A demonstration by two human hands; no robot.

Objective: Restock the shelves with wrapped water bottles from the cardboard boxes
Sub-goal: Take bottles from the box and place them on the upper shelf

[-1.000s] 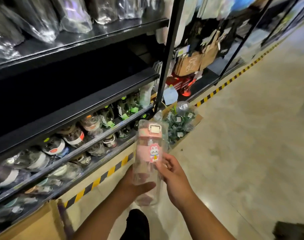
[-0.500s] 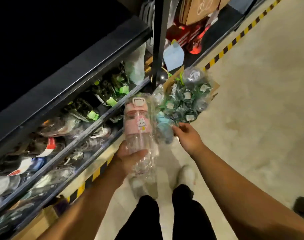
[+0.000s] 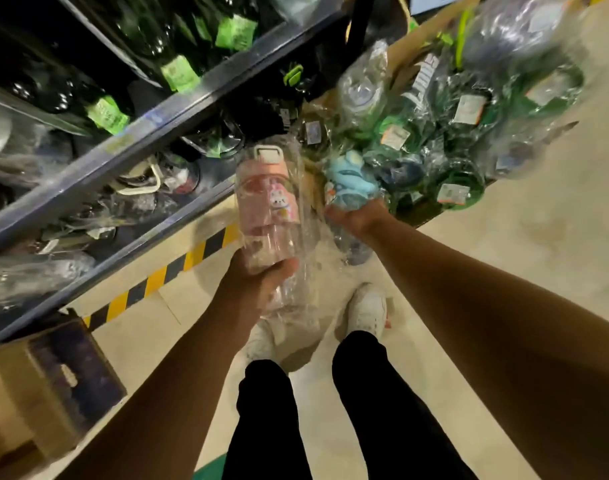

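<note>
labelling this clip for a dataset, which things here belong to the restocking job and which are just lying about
Job in hand:
pink wrapped bottle, held by the left hand
blue-topped wrapped bottle, gripped by the right hand
cardboard box of wrapped green bottles
shelf

Lying about:
yellow-black floor tape
white shoes

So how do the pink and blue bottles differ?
The pink bottle has a rabbit sticker; the blue bottle shows none. The left hand grips the pink bottle near its base; the right hand grips the blue bottle under its top. Both are plastic-wrapped.
</note>
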